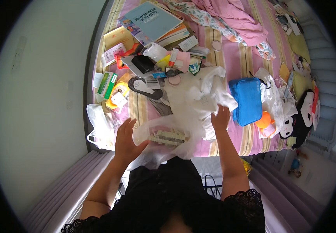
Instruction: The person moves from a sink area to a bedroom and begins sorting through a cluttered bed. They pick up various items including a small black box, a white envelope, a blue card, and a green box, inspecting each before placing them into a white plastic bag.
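Observation:
My left hand point(127, 143) is open, fingers and thumb spread, beside a translucent plastic bag point(146, 134) at the near edge of the bed. A pale green-and-white, block-like object point(168, 137) shows in the bag; its kind is unclear. My right hand point(220, 118) rests at the right edge of a crumpled white cloth item point(193, 93) with a faint print, fingers stretched forward and thumb apart. To the left of the cloth lies a dark-rimmed, pale insole-shaped item point(144, 87). A small round pinkish disc point(174, 80) sits on the cloth's upper left.
Books point(150, 23), a green-and-white box point(107, 85), a black box point(142, 64) and yellow tape-like rings point(119, 93) crowd the left. A white plastic bag point(98, 126) stands near the wall. Rightward are a blue zipped case point(246, 101), an orange toy point(265, 120) and a black-and-white plush point(304, 114).

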Demonstrator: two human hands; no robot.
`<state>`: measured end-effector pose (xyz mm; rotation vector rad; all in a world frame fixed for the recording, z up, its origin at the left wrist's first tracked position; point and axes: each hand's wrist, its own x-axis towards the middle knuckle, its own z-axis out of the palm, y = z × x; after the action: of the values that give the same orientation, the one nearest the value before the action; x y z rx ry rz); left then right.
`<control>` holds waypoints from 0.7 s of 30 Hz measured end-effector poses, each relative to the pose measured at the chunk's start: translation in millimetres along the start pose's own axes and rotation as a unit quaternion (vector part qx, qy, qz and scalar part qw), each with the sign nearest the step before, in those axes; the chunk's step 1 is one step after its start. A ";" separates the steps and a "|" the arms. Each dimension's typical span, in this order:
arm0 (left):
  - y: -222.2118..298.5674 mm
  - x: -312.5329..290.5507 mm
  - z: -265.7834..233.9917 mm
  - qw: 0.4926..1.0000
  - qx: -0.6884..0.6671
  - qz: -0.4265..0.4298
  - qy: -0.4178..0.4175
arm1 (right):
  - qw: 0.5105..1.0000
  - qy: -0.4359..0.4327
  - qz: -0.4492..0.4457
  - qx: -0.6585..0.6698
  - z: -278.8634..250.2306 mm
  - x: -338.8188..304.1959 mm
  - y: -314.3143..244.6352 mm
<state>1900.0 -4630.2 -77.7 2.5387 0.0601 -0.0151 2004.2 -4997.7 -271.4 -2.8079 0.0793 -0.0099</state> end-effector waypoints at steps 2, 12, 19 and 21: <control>-13.0 -7.9 4.0 0.999 0.014 -0.034 -0.016 | 0.987 0.046 -0.113 0.107 -3.2 53.9 -56.3; -44.4 0.5 8.8 0.989 -0.094 -0.108 -0.024 | 0.983 0.006 0.038 0.178 129.3 218.0 -153.4; -50.6 16.4 9.5 0.989 -0.117 -0.084 -0.021 | 0.974 0.101 -0.098 0.177 65.0 159.9 -119.1; -48.4 19.6 9.8 0.989 -0.114 -0.087 -0.044 | 0.949 0.142 -0.099 0.262 39.5 137.3 -97.5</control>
<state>1917.3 -4595.1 -113.6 2.2930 0.2357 -0.1799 2147.2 -4900.5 -277.2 -2.2513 -0.1220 -0.4192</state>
